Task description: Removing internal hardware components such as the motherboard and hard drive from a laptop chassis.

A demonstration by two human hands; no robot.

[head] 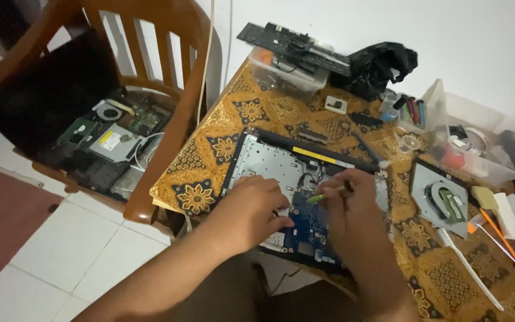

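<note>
An opened laptop base (263, 156) with a silver inner frame and a blue circuit board (307, 229) lies on a table covered in a brown patterned cloth (210, 158). My left hand (251, 209) rests on the frame and the board's left edge, fingers curled, pressing down. My right hand (353, 209) holds a thin green-handled tool (323, 195) over the board, tip pointing left.
A wooden chair (168, 113) at the left carries loose computer parts. A keyboard (293, 45) lies on a clear box at the back, beside a black bag (382, 65). A clear bin (478, 143), a cooling fan plate (442, 200), a white brush (466, 265) and an orange-handled tool (505, 241) lie at right.
</note>
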